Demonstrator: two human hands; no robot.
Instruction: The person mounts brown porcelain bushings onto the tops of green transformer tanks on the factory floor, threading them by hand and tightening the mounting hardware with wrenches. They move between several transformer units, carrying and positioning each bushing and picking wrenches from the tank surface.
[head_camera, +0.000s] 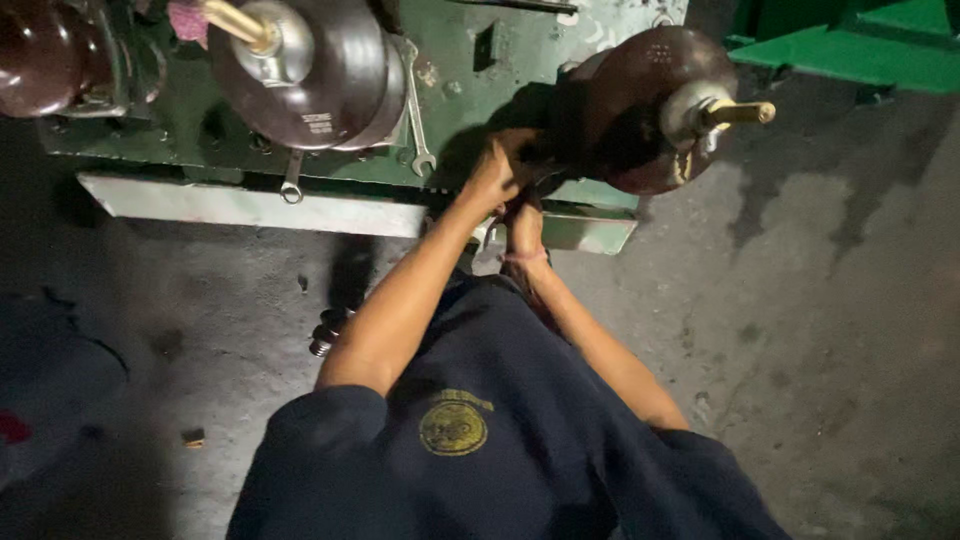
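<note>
Below the green metal casing (520, 60) that fills the top of the head view, two bare arms reach up from a dark blue shirt (500, 440) toward the base of a brown ribbed insulator (640, 100). That insulator sticks out from the right part of the casing and ends in a grey cap with a brass stud (740, 112). The left hand (497, 170) is pressed against the shadowed underside of the insulator, where it meets the casing; its fingers curl in, but the spot is dark and blurred, so I cannot tell whether its grip is clamped on anything. The right hand (523, 225) sits just below the left hand, close to the pale lower edge of the casing, with a thin band at the wrist; its grip is likewise too hidden to judge.

Left of this insulator, a second brown insulator (310, 70) stands out from the casing, also with a brass stud. Two wrenches lie on the casing beside it: one (416, 120) at its right edge, another (292, 180) just under it. A third insulator (40, 55) shows at the far left corner. Lower down from the casing, on the grey concrete floor (830, 330), a small threaded metal part (325, 333) lies just beside the left arm.
</note>
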